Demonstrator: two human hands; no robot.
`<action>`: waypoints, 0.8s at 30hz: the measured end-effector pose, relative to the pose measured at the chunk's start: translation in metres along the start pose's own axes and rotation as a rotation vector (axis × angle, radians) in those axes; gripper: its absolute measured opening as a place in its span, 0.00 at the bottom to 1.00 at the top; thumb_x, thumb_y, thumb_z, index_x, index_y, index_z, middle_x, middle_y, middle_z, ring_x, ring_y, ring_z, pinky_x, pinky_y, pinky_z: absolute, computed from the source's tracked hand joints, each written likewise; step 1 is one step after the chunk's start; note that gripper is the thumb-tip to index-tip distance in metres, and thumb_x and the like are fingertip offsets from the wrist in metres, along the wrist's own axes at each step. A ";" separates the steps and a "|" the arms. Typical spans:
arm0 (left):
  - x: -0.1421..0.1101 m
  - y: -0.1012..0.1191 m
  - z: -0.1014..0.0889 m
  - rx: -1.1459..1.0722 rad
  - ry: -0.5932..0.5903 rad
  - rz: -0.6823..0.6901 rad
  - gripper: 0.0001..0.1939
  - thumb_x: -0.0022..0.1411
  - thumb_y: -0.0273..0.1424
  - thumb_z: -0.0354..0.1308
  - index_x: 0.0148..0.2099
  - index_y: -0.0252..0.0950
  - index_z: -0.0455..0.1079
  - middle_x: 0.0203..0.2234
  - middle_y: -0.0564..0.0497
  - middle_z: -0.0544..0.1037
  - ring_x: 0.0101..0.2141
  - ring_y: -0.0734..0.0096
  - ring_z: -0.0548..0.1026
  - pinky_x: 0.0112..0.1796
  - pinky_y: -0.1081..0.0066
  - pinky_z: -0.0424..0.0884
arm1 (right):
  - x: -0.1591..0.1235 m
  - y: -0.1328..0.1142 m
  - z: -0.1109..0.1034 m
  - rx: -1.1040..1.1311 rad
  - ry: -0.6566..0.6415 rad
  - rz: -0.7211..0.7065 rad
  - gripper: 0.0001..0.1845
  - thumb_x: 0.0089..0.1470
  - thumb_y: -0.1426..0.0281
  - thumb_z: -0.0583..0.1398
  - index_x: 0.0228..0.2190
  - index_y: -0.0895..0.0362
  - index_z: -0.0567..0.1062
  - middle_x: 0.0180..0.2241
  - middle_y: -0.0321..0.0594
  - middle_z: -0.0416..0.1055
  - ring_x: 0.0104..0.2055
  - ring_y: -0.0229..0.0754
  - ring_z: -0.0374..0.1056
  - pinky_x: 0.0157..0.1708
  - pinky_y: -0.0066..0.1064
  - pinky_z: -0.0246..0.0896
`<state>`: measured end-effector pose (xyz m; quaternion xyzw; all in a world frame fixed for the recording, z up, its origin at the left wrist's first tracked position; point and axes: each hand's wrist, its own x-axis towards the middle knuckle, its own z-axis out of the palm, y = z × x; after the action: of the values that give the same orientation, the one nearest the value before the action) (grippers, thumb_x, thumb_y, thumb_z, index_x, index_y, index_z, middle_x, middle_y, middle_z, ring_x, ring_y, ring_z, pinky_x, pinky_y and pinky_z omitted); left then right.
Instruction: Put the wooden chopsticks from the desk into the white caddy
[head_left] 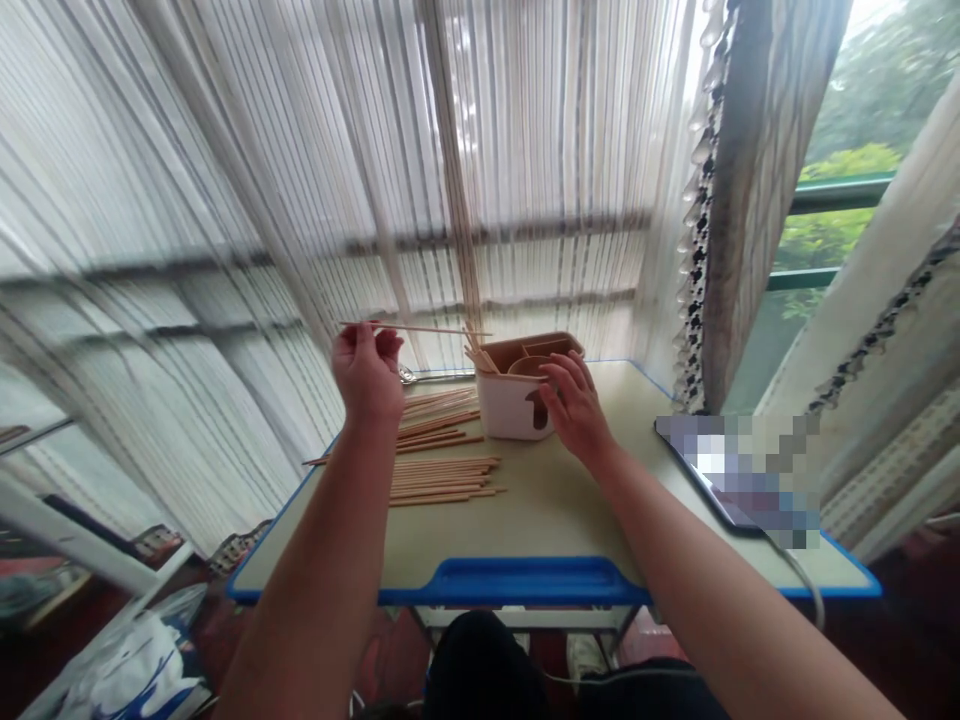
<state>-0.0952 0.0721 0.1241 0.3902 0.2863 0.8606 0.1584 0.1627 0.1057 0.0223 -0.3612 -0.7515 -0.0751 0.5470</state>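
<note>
A thin striped curtain (225, 180) is hung across most of the view, and a green rail (840, 190) is seen through a gap on the right. A worktop (547, 520) with a blue edge is set up against the curtain, so everything on it is kept close to the window. A dark tablet (720, 470) is laid near the right side, but much of it is blurred, and a cable (799, 575) is run down from it.

A white and brown holder (514, 405) is stood near the back of the worktop. It is split into parts, and some sticks (480, 350) are stood in it, leaning to the left. Two piles of loose sticks (442, 482) are laid flat in front of it, to the left, so they can be reached easily. A metal spoon (409, 375) seems to be lying behind them.

The left hand (367, 375) is raised above the piles, so nothing is in its way. One thin stick (412, 328) is pinched in its narrow left fingers (367, 340). The right hand (574, 405) is held just by the holder, and its spread right fingers (562, 375) seem to touch the holder's right side.
</note>
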 end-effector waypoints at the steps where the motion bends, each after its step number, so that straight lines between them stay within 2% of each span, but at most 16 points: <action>1: 0.001 -0.001 -0.001 0.041 0.017 0.066 0.09 0.60 0.36 0.54 0.33 0.37 0.61 0.27 0.55 0.71 0.24 0.84 0.70 0.27 0.80 0.68 | 0.000 0.000 0.000 -0.003 0.000 -0.002 0.18 0.60 0.60 0.49 0.48 0.52 0.68 0.55 0.42 0.62 0.64 0.48 0.45 0.61 0.50 0.47; 3: -0.001 -0.003 -0.002 0.118 -0.013 0.176 0.08 0.59 0.35 0.56 0.34 0.37 0.61 0.29 0.55 0.71 0.23 0.84 0.68 0.24 0.81 0.66 | 0.000 0.000 -0.001 -0.009 -0.001 -0.003 0.17 0.60 0.61 0.49 0.48 0.53 0.68 0.55 0.43 0.62 0.64 0.48 0.45 0.61 0.49 0.47; 7: -0.014 -0.005 0.004 0.288 -0.182 0.278 0.07 0.58 0.34 0.56 0.36 0.36 0.65 0.31 0.54 0.73 0.24 0.83 0.69 0.24 0.80 0.66 | 0.001 -0.001 -0.001 -0.013 0.000 -0.004 0.17 0.60 0.62 0.50 0.47 0.54 0.68 0.55 0.43 0.62 0.64 0.47 0.45 0.62 0.47 0.46; 11: -0.026 -0.008 0.008 0.521 -0.340 0.250 0.12 0.59 0.34 0.54 0.45 0.36 0.68 0.38 0.49 0.75 0.27 0.79 0.72 0.27 0.78 0.68 | 0.001 -0.001 0.000 -0.005 0.001 -0.009 0.17 0.60 0.61 0.50 0.47 0.54 0.68 0.55 0.43 0.62 0.64 0.47 0.45 0.62 0.47 0.46; 14: -0.032 -0.009 0.008 0.770 -0.450 0.184 0.17 0.59 0.35 0.53 0.49 0.34 0.68 0.38 0.47 0.77 0.28 0.75 0.73 0.30 0.75 0.69 | 0.001 0.000 0.001 -0.002 0.001 -0.010 0.17 0.60 0.61 0.50 0.47 0.53 0.68 0.55 0.42 0.62 0.64 0.47 0.45 0.62 0.48 0.46; 16: -0.035 -0.009 0.007 1.001 -0.629 0.122 0.16 0.58 0.34 0.53 0.46 0.33 0.71 0.37 0.46 0.78 0.31 0.71 0.74 0.34 0.72 0.69 | 0.001 0.000 0.000 -0.001 -0.003 -0.007 0.17 0.60 0.61 0.50 0.48 0.53 0.68 0.56 0.42 0.62 0.64 0.47 0.45 0.62 0.48 0.46; 19: -0.042 -0.011 0.006 1.297 -1.081 0.017 0.13 0.56 0.31 0.51 0.40 0.36 0.75 0.35 0.48 0.79 0.36 0.67 0.75 0.38 0.71 0.68 | 0.001 -0.001 -0.001 -0.006 -0.010 -0.002 0.17 0.60 0.61 0.50 0.48 0.53 0.68 0.55 0.42 0.62 0.64 0.48 0.45 0.62 0.48 0.47; 21: -0.048 -0.013 0.005 1.379 -1.367 -0.028 0.13 0.54 0.30 0.52 0.38 0.38 0.76 0.35 0.50 0.80 0.36 0.67 0.75 0.38 0.72 0.67 | 0.001 -0.001 -0.002 -0.010 -0.014 -0.001 0.17 0.60 0.61 0.50 0.48 0.52 0.68 0.55 0.42 0.62 0.64 0.48 0.45 0.61 0.48 0.47; 22: -0.051 -0.015 0.005 1.400 -1.473 -0.046 0.13 0.52 0.30 0.53 0.38 0.39 0.76 0.35 0.50 0.80 0.35 0.67 0.75 0.37 0.73 0.67 | 0.001 -0.001 -0.002 -0.011 -0.016 0.000 0.17 0.60 0.61 0.50 0.48 0.52 0.68 0.56 0.42 0.61 0.64 0.48 0.45 0.61 0.48 0.47; 24: -0.058 -0.018 0.004 1.450 -1.604 -0.069 0.12 0.49 0.30 0.55 0.37 0.40 0.77 0.34 0.51 0.80 0.33 0.68 0.75 0.35 0.73 0.67 | 0.001 -0.001 -0.002 -0.012 -0.018 0.000 0.17 0.60 0.61 0.50 0.48 0.52 0.67 0.56 0.42 0.61 0.64 0.48 0.45 0.61 0.49 0.47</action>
<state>-0.0540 0.0592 0.0817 0.8324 0.5509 -0.0247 0.0551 0.1637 0.1045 0.0245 -0.3651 -0.7558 -0.0762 0.5383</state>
